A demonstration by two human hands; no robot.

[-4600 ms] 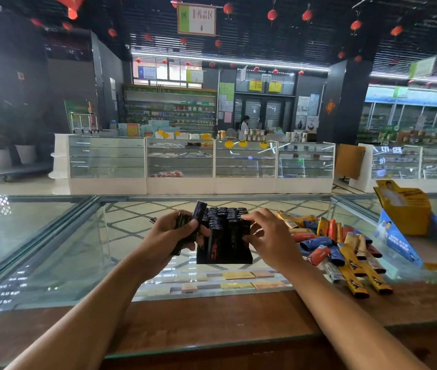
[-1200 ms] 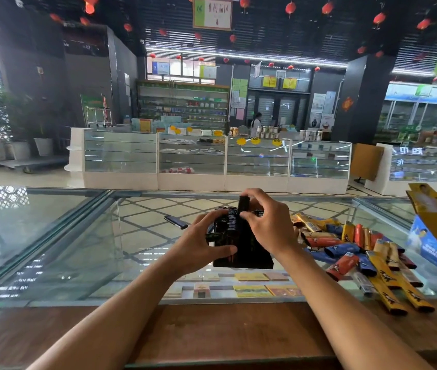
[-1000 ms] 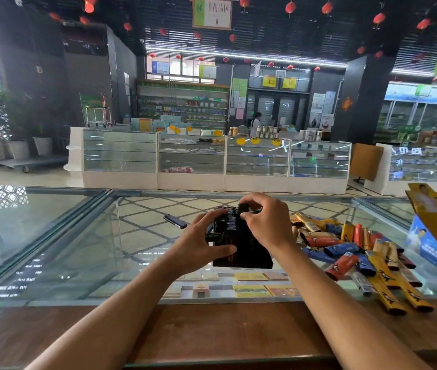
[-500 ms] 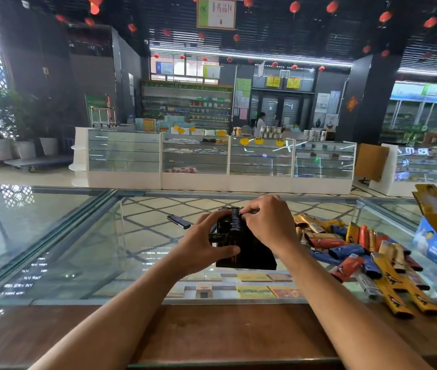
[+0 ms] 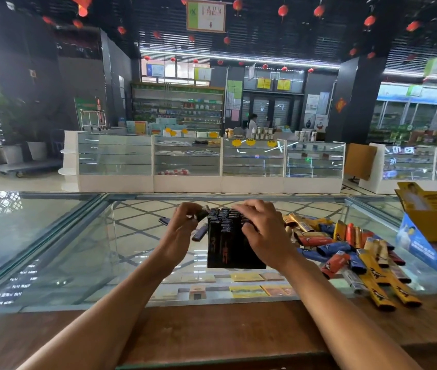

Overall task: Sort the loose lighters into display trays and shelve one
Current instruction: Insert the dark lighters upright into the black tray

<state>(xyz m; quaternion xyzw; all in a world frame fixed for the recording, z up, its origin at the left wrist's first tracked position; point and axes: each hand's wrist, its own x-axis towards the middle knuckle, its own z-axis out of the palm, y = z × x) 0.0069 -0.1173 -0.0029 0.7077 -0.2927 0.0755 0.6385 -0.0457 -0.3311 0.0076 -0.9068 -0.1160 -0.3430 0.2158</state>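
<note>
A black display tray (image 5: 224, 252) packed with upright black lighters stands on the glass counter at the centre. My left hand (image 5: 181, 231) is just left of the tray and grips two dark lighters (image 5: 200, 234), one near its fingertips and one poking out below. My right hand (image 5: 264, 232) lies over the tray's right top, its fingers curled round that side. One more dark lighter (image 5: 164, 221) lies loose on the glass beyond my left hand. A heap of loose lighters (image 5: 345, 247) in yellow, red and blue lies to the right of the tray.
A yellow box (image 5: 433, 217) and a leaning blue card (image 5: 416, 244) stand at the far right. The glass counter top (image 5: 51, 236) stretches left, over shelves with small packets. A wooden ledge (image 5: 212, 332) runs along the near edge.
My right hand pushed a lighter down into the tray and now rests on its right top. My left hand came off the tray's left side and holds dark lighters beside it.
</note>
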